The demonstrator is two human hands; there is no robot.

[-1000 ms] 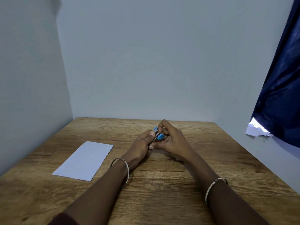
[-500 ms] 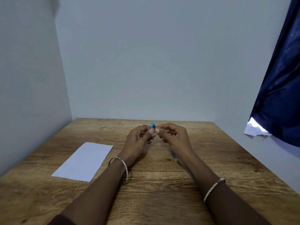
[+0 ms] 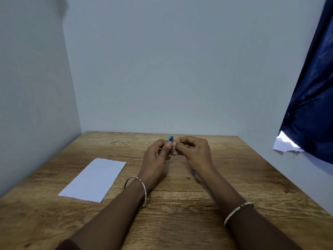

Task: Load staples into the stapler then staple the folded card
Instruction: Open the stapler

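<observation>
Blue stapler pinched by both hands (left, right) mid-table, card well apart.

Wooden table: brown, with pronounced grain, set into a corner. Back wall: plain, pale grey-blue, unmarked. Left wall: same colour, met at the table's left edge. Dark blue curtain: hung at the right. Daylight is admitted at its lower edge.

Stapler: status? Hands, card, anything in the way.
Both hands, left and right, closed on blue stapler, above table. Folded card flat, untouched, to the left. Nothing blocking.
</observation>
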